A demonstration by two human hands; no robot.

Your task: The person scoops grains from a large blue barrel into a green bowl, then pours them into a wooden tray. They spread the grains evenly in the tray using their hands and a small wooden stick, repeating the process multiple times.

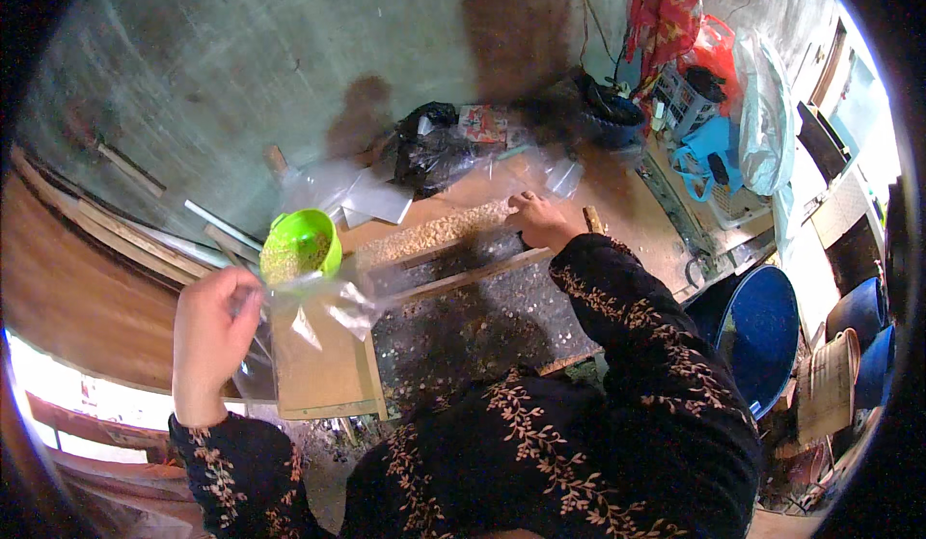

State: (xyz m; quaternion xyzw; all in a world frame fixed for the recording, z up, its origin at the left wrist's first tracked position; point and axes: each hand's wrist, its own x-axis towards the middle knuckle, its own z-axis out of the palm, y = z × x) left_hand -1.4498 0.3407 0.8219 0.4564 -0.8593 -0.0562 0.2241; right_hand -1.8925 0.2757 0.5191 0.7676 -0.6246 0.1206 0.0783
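My left hand (215, 333) is raised at the left, its thumb and fingers pinched on clear plastic film (354, 307). The film spreads rightward from the fingertips, below a lime-green plastic bowl (302, 244) of pale grain-like pieces. A long strip of pale, crumbly pieces (434, 233), apparently in clear plastic, lies along a wooden rail (474, 275) on the table. At its right end is my right hand (539, 219), fingers curled against it; whether they grip the plastic is hidden. I cannot tell whether the film and strip are one piece.
White sheets (376, 202) and a black plastic bag (430, 152) lie behind the strip. A short wooden peg (593, 219) stands right of my right hand. Blue tubs (759, 333) stand on the right, below a light-blue bag (709, 152). A dark speckled board (463, 329) lies before me.
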